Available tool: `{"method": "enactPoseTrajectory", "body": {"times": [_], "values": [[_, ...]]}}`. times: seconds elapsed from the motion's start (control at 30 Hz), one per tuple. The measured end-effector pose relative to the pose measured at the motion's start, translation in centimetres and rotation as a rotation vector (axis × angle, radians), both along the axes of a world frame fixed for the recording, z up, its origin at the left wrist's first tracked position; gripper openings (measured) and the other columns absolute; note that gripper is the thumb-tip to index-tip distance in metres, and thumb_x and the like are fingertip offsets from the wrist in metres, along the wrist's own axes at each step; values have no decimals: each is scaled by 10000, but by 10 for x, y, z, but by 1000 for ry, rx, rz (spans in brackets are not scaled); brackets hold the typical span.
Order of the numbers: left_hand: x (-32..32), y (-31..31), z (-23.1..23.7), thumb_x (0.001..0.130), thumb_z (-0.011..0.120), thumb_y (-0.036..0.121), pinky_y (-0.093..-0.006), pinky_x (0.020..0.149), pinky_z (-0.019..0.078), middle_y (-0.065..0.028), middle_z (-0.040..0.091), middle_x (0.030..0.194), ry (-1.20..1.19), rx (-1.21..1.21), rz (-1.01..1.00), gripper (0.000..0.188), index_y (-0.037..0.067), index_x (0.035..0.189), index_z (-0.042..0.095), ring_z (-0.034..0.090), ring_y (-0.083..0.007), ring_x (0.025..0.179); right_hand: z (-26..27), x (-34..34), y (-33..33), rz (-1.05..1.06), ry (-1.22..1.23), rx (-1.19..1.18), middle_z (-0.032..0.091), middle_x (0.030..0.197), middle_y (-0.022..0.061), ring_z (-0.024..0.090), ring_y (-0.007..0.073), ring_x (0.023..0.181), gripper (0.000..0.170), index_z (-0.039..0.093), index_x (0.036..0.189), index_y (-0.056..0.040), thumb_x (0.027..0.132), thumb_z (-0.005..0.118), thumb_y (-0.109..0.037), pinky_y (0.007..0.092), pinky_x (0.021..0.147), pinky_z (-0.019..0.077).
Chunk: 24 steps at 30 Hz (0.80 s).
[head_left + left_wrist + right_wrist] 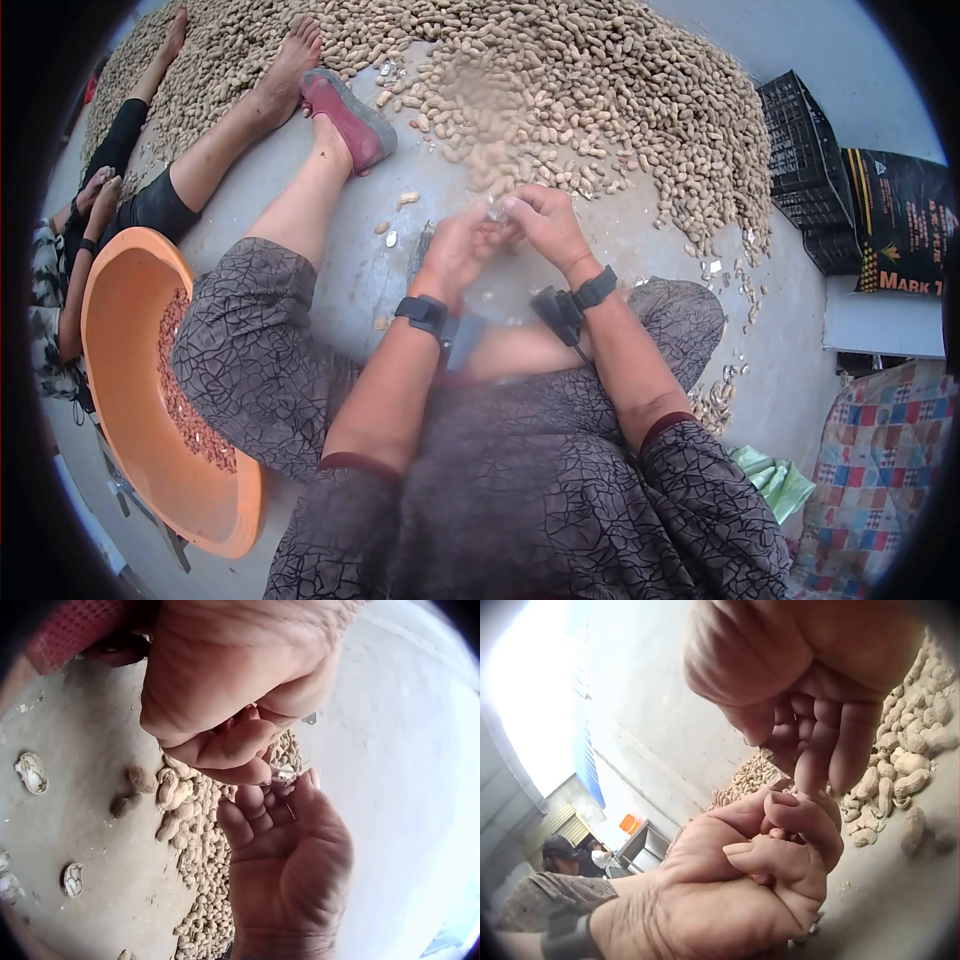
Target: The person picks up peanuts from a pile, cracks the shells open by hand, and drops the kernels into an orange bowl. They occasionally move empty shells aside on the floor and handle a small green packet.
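Note:
Both hands meet above the floor in front of the peanut pile (pixel 600 90). The left hand (pixel 458 250) curls its fingers round reddish peanut kernels (pixel 762 879), which peek out between thumb and fingers in the right wrist view. Thumb and fingers of the right hand (pixel 548 222) pinch a pale cracked peanut shell (pixel 283 774), right at the left fingertips. Most of the shell is hidden by fingers. Unshelled peanuts lie just beyond the hands, and a few empty shell halves (pixel 73 879) are scattered on the floor.
An orange basin (pixel 130 310) with shelled kernels (pixel 190 400) stands at the left, beside another person's legs (pixel 235 150). At the right are a black crate (pixel 805 170), a printed black sack (pixel 905 225) and a checked cloth (pixel 880 470). A green bag (pixel 775 480) lies nearer.

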<state>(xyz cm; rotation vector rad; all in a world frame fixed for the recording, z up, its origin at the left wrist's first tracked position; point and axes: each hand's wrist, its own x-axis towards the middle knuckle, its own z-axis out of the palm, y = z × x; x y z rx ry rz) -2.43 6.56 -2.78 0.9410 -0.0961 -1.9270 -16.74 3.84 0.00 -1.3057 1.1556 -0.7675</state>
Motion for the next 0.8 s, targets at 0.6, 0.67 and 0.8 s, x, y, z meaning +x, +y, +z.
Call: {"method": "enactPoseTrajectory", "body": {"times": [0.6, 0.67, 0.8], "values": [[66, -14, 90, 909, 548, 212, -109, 354, 302, -46, 477, 783, 201, -344, 152, 303, -64, 1032, 523, 399, -52, 577, 3, -41, -19, 519, 579, 103, 607, 605, 61, 606, 126, 544, 220, 619, 662, -16, 732, 654, -222, 264, 479, 476], [90, -1, 125, 912, 540, 184, -111, 354, 299, -15, 455, 735, 182, -405, 208, 285, -73, 1035, 523, 391, -37, 570, -11, -35, -16, 470, 695, 12, 630, 676, 108, 624, 196, 622, 213, 646, 702, -13, 711, 635, -226, 318, 558, 482], [152, 42, 187, 933, 490, 141, -103, 334, 294, 17, 350, 718, -17, -548, 293, 280, -91, 1088, 470, 344, -16, 561, -12, -15, -2, 319, 911, -73, 657, 824, 173, 632, 302, 817, 213, 685, 769, -28, 690, 633, -218, 387, 743, 483]]}}
